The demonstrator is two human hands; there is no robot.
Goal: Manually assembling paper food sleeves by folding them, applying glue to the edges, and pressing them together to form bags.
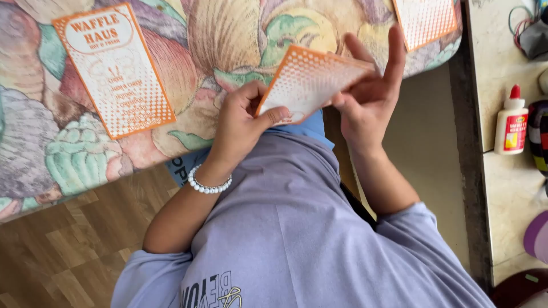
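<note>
Head view shows both hands holding one orange dotted card (pixel 311 80) just off the edge of the shell-patterned cushion (pixel 228 34). Left hand (pixel 242 122), with a pearl bracelet (pixel 208 183), pinches the card's lower corner, fingers closed. Right hand (pixel 368 94) grips its right edge, forefinger raised. A second card (pixel 114 71) lies flat on the cushion; a glue bottle (pixel 511 122) stands well apart from it.

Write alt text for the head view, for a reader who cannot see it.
Both hands, left hand and right hand, hold an orange-and-white card above a floral tablecloth. Another card lies flat there; a glue bottle stands at right.
</note>
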